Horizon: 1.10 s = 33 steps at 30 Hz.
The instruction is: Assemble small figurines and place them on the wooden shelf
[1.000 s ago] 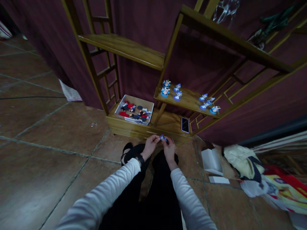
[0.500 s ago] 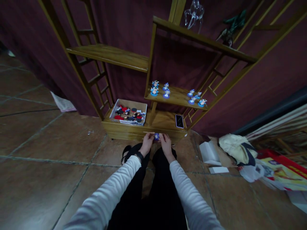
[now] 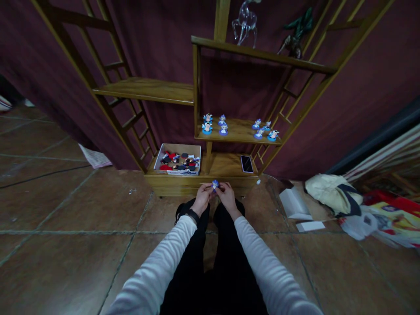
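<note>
Between my two hands is a small purple-and-white figurine (image 3: 215,185), held in front of the low drawer cabinet. My left hand (image 3: 203,195) grips it from the left with fingers closed. From the other side my right hand (image 3: 227,194) pinches it too. Beyond them, several similar figurines stand on the middle shelf (image 3: 241,129): a group at the left with a purple figurine (image 3: 223,129) and a blue-based figurine (image 3: 207,127), and a group at the right with another blue-based figurine (image 3: 273,135).
An open box (image 3: 177,170) of red and black figures sits on the lower shelf, with a phone (image 3: 246,164) to its right. Above stand a glass horse (image 3: 245,22) and a dark green statue (image 3: 297,33). White boxes (image 3: 295,204) and bags (image 3: 333,195) lie on the floor at right.
My view has shifted and tilted up slightly, so more of the upper shelf shows. The figurine now shows more upright between my hands; both hands keep hold of it.
</note>
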{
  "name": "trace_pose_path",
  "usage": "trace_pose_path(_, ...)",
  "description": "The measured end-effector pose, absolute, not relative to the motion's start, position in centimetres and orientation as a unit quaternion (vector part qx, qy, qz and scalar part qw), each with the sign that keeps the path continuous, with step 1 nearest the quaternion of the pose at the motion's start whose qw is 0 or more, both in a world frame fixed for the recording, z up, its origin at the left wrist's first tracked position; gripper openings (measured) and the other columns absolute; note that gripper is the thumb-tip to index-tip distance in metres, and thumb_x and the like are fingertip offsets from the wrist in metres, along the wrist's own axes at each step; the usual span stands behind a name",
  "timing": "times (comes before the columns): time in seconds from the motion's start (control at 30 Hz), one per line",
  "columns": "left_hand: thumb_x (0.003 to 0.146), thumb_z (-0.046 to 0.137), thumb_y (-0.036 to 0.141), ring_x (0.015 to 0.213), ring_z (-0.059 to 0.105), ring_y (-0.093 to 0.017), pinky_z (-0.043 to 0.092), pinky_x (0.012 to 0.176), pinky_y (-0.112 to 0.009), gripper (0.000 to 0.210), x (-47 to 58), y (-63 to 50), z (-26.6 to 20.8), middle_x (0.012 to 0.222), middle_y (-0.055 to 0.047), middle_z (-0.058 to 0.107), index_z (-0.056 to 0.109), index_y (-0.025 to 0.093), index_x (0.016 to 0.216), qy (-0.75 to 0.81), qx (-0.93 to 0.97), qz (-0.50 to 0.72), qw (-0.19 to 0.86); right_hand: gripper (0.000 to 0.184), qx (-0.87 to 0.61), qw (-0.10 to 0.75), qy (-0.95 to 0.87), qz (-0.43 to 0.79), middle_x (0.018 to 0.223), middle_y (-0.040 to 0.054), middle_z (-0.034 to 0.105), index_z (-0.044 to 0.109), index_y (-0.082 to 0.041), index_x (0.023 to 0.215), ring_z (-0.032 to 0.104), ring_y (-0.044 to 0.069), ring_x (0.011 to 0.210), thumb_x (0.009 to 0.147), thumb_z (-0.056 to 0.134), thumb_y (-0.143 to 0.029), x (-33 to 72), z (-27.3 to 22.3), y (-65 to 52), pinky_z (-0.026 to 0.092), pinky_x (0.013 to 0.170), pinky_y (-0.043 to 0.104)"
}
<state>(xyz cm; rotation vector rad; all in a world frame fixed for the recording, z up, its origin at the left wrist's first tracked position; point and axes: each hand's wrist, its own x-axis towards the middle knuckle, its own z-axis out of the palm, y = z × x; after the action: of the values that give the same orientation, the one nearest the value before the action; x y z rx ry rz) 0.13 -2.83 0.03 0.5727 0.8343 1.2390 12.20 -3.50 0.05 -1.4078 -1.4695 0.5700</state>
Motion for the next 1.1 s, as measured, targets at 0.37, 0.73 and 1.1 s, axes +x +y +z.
trace_pose_path(0.37, 0.056, 0.077, 0.013, 0.072, 0.064, -0.015, 0.051, 0.078, -0.037, 0.032, 0.4, -2.4, -0.1, 0.077, -0.004, 0.067, 0.057, 0.013, 0.080, 0.374, 0.260, 0.554, 0.697, 0.018, -0.568, 0.522, -0.523, 0.364, 0.082, 0.0021, 0.068, 0.066, -0.021, 0.083, 0.062, 0.019, 0.080, 0.068, 0.062, -0.030, 12.4, -1.3, -2.3, 0.047, 0.076, 0.032)
trace_pose_path(0.73, 0.058, 0.076, 0.014, 0.064, 0.063, -0.012, 0.051, 0.073, -0.032, 0.030, 1.5, -1.8, -1.1, 0.069, 0.001, 0.064, 0.054, 0.015, 0.080, 0.418, 0.209, 0.595, 0.654, 0.014, -0.553, 0.543, -0.488, 0.401, 0.080, 0.0017, 0.068, 0.062, -0.020, 0.076, 0.062, 0.018, 0.076, 0.065, 0.062, -0.029, 11.8, -1.9, -1.1, 0.047, 0.077, 0.031)
trace_pose_path(1.1, 0.065, 0.073, 0.013, 0.067, 0.066, -0.012, 0.052, 0.076, -0.029, 0.024, -0.5, -0.9, 0.4, 0.074, -0.005, 0.068, 0.059, 0.013, 0.084, 0.430, 0.256, 0.496, 0.709, 0.022, -0.501, 0.567, -0.437, 0.487, 0.075, 0.0009, 0.067, 0.064, -0.019, 0.073, 0.061, 0.018, 0.075, 0.060, 0.067, -0.036, 12.1, -1.8, -0.9, 0.047, 0.073, 0.031)
